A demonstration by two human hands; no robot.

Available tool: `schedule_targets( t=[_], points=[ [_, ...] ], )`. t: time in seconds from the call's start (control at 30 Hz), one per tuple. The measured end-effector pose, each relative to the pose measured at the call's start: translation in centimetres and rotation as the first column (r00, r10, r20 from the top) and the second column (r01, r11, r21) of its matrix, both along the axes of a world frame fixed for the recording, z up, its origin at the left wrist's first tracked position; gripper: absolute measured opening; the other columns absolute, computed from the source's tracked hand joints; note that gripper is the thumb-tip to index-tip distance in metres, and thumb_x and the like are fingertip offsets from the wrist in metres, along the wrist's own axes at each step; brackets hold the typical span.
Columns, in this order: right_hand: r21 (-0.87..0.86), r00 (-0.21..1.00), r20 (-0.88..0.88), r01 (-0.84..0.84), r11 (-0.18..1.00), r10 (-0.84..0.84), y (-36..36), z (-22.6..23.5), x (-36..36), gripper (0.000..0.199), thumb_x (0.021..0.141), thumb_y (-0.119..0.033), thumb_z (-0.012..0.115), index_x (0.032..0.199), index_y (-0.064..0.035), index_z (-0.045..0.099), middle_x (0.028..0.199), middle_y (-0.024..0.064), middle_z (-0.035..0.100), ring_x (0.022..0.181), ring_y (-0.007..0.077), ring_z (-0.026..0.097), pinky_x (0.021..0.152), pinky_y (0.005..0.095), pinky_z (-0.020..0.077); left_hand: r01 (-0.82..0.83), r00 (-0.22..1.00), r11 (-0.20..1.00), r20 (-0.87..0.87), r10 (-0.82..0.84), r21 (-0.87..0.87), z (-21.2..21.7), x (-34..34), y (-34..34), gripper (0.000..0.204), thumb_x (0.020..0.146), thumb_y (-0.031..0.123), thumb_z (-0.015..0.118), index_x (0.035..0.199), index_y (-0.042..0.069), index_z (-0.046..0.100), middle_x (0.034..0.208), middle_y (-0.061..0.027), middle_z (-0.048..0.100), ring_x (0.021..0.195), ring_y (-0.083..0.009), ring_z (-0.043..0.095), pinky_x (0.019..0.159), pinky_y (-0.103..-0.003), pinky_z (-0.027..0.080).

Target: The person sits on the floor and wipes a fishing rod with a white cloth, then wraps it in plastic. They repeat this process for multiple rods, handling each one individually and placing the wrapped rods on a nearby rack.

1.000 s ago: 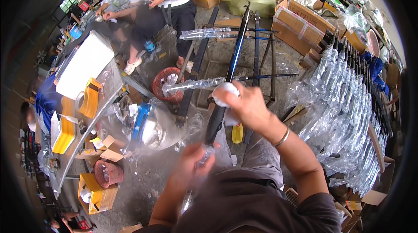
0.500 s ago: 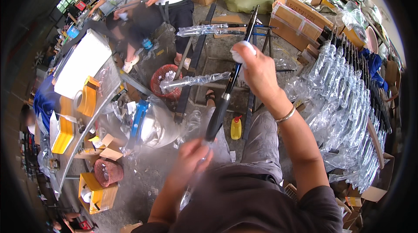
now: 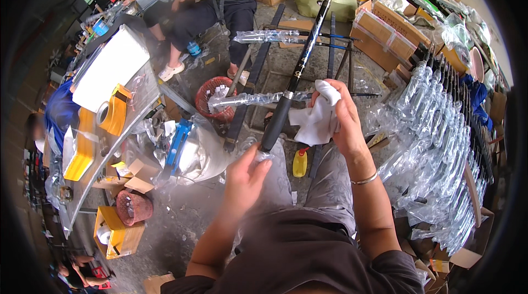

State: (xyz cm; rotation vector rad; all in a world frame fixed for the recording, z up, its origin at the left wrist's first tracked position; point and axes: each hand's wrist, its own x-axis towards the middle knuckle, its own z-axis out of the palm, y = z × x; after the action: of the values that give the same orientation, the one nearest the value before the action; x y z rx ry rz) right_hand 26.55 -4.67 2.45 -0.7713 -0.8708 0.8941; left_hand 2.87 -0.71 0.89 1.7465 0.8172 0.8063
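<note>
Here, L hand gripped the rod butt, shaft running up and away; R hand, closed on white cloth, sat just right of the handle, over the lap.

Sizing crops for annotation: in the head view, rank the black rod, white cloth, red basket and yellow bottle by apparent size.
1. black rod, longest by far
2. red basket and white cloth: look about alike, and the cloth is nearer the camera, so unranked
3. yellow bottle, smallest

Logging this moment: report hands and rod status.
Left hand grips black rod at its butt. Right hand holds white cloth beside the rod. Nothing blocks.
</note>
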Motion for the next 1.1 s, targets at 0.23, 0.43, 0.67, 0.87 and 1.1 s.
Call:
schedule_targets(
  t=[0.23,0.43,0.67,0.87,1.1],
  points=[
    [0.166,0.651,0.668,0.342,0.925,-0.361,1.2,2.7,-2.4,0.025,0.093,-0.019,0.056,0.108,0.0006,0.060,0.087,0.0074,0.063,0.072,0.0166,0.059,0.066,0.0268,0.0470,-0.035,0.999,0.991,-0.019,0.037,0.129,-0.4,0.5,-0.4,0.032,0.086,0.003,0.061,0.117,-0.003,0.055,0.077,0.0035,0.050,0.065,-0.0032,0.040,0.056,-0.018,0.035],
    [0.212,0.303,0.924,0.106,0.972,-0.235,-0.9,0.0,-6.8,0.036,0.079,-0.014,0.070,0.112,-0.0033,0.060,0.086,0.0147,0.065,0.064,0.0306,0.062,0.057,0.0358,0.0511,-0.082,0.996,0.952,-0.009,0.088,0.296,-0.1,1.0,-0.5,0.037,0.083,0.000,0.060,0.120,-0.003,0.053,0.084,-0.0067,0.058,0.067,-0.0107,0.051,0.060,-0.026,0.043],
    [0.244,0.473,0.790,0.342,0.907,-0.391,0.4,3.2,-2.2,0.037,0.082,-0.013,0.068,0.116,0.0013,0.058,0.098,0.0194,0.066,0.082,0.0266,0.067,0.072,0.0318,0.0518,-0.072,0.963,0.843,-0.183,0.198,0.532,0.9,0.4,-0.6,0.046,0.078,0.002,0.061,0.123,0.003,0.053,0.089,-0.0151,0.057,0.069,-0.0323,0.059,0.062,-0.038,0.048],
    [0.244,0.346,0.871,0.310,0.919,-0.348,-0.5,0.5,-4.7,0.041,0.082,-0.013,0.067,0.119,-0.0016,0.057,0.101,0.0190,0.065,0.079,0.0325,0.065,0.072,0.0356,0.0521,-0.100,0.971,0.752,-0.101,0.217,0.652,0.4,1.2,-0.6,0.048,0.075,0.000,0.064,0.122,0.003,0.054,0.089,-0.0134,0.057,0.073,-0.0307,0.060,0.062,-0.038,0.048],
    [0.240,0.441,0.840,0.220,0.946,-0.316,-1.2,1.7,-5.1,0.041,0.083,-0.015,0.066,0.121,-0.0011,0.056,0.096,0.0182,0.066,0.072,0.0262,0.065,0.064,0.0366,0.0526,-0.194,0.948,0.718,-0.060,0.312,0.669,0.7,0.7,-0.1,0.044,0.073,-0.002,0.069,0.116,-0.003,0.057,0.090,-0.0152,0.057,0.077,-0.0300,0.060,0.066,-0.035,0.049]
  ],
)
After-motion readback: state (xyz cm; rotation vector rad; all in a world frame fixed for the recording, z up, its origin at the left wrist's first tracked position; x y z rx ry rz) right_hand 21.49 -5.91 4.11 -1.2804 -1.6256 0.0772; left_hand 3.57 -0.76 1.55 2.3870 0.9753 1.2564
